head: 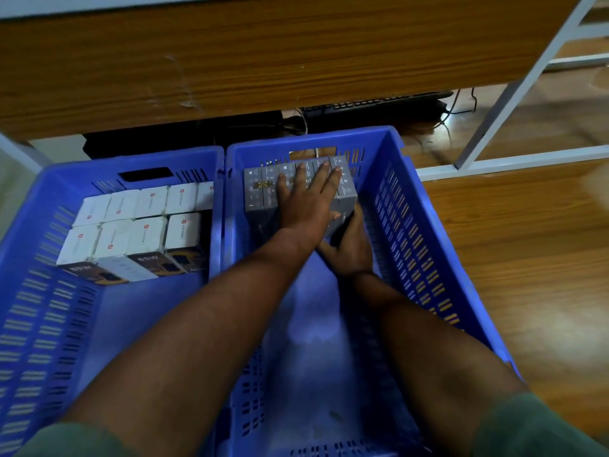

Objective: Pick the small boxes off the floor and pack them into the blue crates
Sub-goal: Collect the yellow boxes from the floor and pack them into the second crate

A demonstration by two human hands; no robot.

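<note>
**Both hands working at the grey boxes in the right-hand crate**

Two blue perforated plastic crates are sitting side by side on the wooden floor [514, 225], their inner walls touching. The right blue crate [412, 206] is holding a row of small grey cardboard boxes [260, 192] standing upright against its far wall, packed face to face. The left hand [306, 199] is lying flat on top of this row, its fingers straight and spread, pressing down on the upper faces of the middle and right boxes. The right hand [349, 249] is sitting lower, just behind and beneath the left wrist, with its thumb curling round the near edge of the rightmost grey box [346, 199] and the palm cupping the box's near side; its other fingers are hidden behind the box. The rest of this crate's floor is showing bare blue plastic under the two forearms.

The left blue crate [39, 291] is carrying small white cardboard boxes [145, 222] with small red logos, set in two tight rows towards its far end; the dark fronts of the near row are showing "65W" printing.

Beyond the crates, the brown wooden desk [263, 61] is filling the top of the view, with a white metal frame leg [514, 90] slanting down on the right. A black keyboard [372, 105] and dark cables are lying in the shadow under it. Green sleeves [540, 427] are showing at the bottom corners.
</note>
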